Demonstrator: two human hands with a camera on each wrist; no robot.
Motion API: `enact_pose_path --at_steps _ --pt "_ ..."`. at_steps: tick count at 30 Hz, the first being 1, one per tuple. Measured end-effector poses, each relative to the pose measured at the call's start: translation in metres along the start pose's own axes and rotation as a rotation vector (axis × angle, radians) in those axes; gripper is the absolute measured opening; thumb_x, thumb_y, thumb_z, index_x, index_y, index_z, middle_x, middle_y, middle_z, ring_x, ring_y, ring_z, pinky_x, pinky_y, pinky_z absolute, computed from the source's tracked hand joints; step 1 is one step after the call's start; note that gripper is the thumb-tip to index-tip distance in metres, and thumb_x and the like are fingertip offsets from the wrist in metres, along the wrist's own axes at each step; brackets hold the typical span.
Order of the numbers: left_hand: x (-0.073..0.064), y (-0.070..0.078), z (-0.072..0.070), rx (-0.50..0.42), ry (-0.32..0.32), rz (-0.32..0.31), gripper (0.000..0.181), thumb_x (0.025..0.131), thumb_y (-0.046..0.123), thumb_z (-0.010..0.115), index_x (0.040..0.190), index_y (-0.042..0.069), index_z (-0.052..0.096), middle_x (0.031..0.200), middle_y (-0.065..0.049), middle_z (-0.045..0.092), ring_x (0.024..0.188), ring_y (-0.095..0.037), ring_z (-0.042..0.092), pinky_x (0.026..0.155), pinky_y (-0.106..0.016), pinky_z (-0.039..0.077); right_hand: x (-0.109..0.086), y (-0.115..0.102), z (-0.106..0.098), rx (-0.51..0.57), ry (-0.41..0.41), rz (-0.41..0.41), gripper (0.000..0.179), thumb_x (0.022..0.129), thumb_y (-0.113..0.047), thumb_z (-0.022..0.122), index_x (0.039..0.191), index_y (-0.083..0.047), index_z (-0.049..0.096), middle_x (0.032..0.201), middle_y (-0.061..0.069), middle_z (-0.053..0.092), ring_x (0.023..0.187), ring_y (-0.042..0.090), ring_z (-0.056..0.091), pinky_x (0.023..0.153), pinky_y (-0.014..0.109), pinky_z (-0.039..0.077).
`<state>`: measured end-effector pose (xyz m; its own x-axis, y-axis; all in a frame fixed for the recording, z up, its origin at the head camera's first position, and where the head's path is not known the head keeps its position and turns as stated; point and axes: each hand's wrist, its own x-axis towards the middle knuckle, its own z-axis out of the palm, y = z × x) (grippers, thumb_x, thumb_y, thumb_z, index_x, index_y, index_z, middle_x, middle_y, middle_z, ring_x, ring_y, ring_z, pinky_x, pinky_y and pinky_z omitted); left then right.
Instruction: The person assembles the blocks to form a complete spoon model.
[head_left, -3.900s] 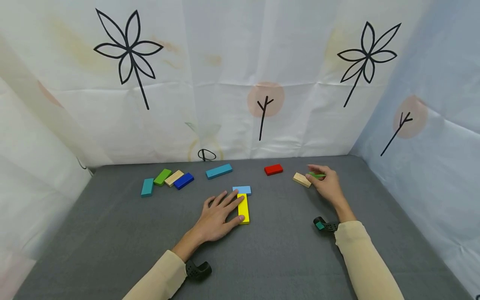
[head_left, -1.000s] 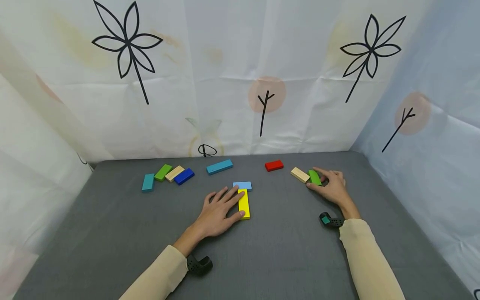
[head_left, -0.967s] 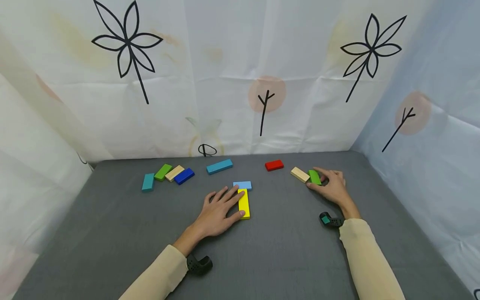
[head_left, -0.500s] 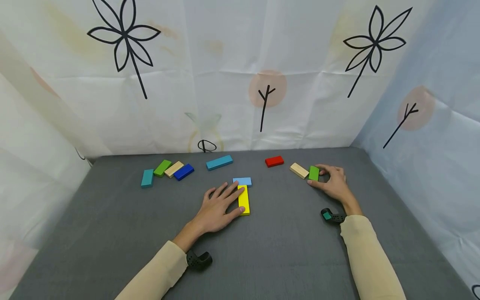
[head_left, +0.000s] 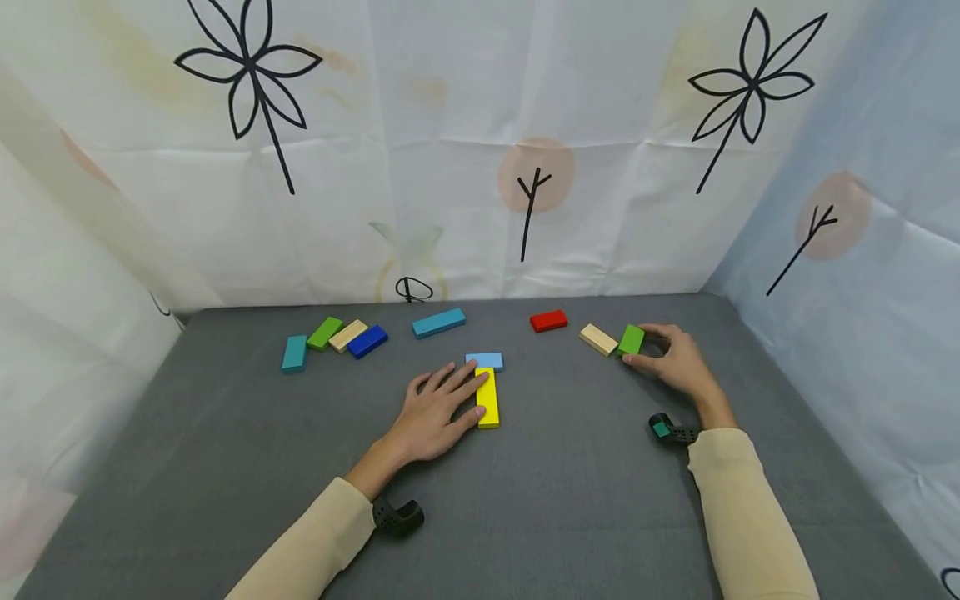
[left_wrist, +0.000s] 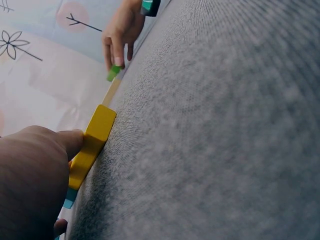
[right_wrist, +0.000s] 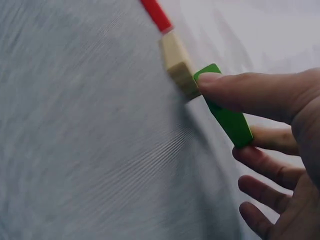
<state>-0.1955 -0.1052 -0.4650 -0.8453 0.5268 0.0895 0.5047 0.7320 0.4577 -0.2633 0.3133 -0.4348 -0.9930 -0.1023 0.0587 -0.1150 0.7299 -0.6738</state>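
Observation:
Fingers spread and fairly straight, my left hand (head_left: pixel 431 423) rests along the left side of a yellow wooden block (head_left: pixel 488 402), its fingertips touching it. A light blue block (head_left: pixel 489 361) lies crosswise at the yellow one's far end. Over on the right, my right hand (head_left: pixel 678 363) pinches a green block (head_left: pixel 632 340) between thumb and fingers. In the right wrist view the green block (right_wrist: pixel 231 125) is tilted, its near corner by the end of a plain wood block (right_wrist: pixel 177 62); whether they touch I cannot tell.
A red block (head_left: pixel 548 321) and a medium blue block (head_left: pixel 438 323) lie toward the back of the grey cloth. At the left sit a teal block (head_left: pixel 295 354), another green block (head_left: pixel 326 333), a plain block (head_left: pixel 348 336) and a dark blue block (head_left: pixel 367 342). Printed fabric walls (head_left: pixel 630 225) enclose the table.
The right hand has turned the green block from edge-on to broad side up, then angled it, shifting slightly right. The left hand stays by the yellow block. The head view has tilted down a little.

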Motion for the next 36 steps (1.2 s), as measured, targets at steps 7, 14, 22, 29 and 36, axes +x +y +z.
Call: enact_pose_path --at_steps 7,14,22,29,36 --pt "0.002 0.0 0.0 0.017 0.01 -0.001 0.059 0.107 0.052 0.041 0.159 0.027 0.036 0.168 0.003 0.022 0.152 -0.032 0.021 0.114 -0.065 0.014 -0.005 -0.033 -0.001 0.026 0.008 -0.121 0.068 0.089 -0.024 0.081 0.145 0.001 0.052 0.138 0.027 0.047 0.13 0.049 0.043 0.108 0.064 0.034" --pt "0.002 -0.001 0.0 0.012 0.024 0.027 0.058 0.107 0.051 0.042 0.159 0.026 0.037 0.168 0.002 0.022 0.152 -0.033 0.022 0.113 -0.066 0.016 -0.016 -0.057 0.031 0.094 -0.036 -0.287 0.066 0.083 -0.017 0.086 0.141 -0.001 0.058 0.127 0.018 0.057 0.119 0.041 0.052 0.102 0.059 0.04" --pt "0.002 -0.002 0.001 0.042 0.024 0.017 0.058 0.107 0.052 0.04 0.159 0.027 0.037 0.168 0.003 0.023 0.152 -0.032 0.023 0.112 -0.066 0.017 -0.036 -0.077 0.074 0.186 -0.112 -0.399 0.065 0.078 -0.017 0.09 0.136 -0.007 0.063 0.125 0.009 0.062 0.113 0.033 0.058 0.095 0.053 0.047" --pt "0.001 -0.003 0.002 0.053 0.026 0.019 0.059 0.107 0.053 0.04 0.16 0.028 0.036 0.168 0.003 0.023 0.152 -0.031 0.023 0.112 -0.066 0.018 -0.052 -0.089 0.103 0.219 -0.205 -0.496 0.061 0.078 -0.026 0.091 0.133 -0.013 0.067 0.118 0.0 0.063 0.105 0.023 0.06 0.091 0.041 0.05" --pt "0.0 -0.002 0.002 0.05 0.039 0.028 0.057 0.107 0.051 0.041 0.159 0.027 0.037 0.167 0.002 0.024 0.151 -0.033 0.024 0.112 -0.067 0.019 -0.062 -0.098 0.117 0.276 -0.341 -0.58 0.061 0.077 -0.034 0.091 0.131 -0.017 0.068 0.116 -0.006 0.062 0.104 0.02 0.059 0.091 0.037 0.049"
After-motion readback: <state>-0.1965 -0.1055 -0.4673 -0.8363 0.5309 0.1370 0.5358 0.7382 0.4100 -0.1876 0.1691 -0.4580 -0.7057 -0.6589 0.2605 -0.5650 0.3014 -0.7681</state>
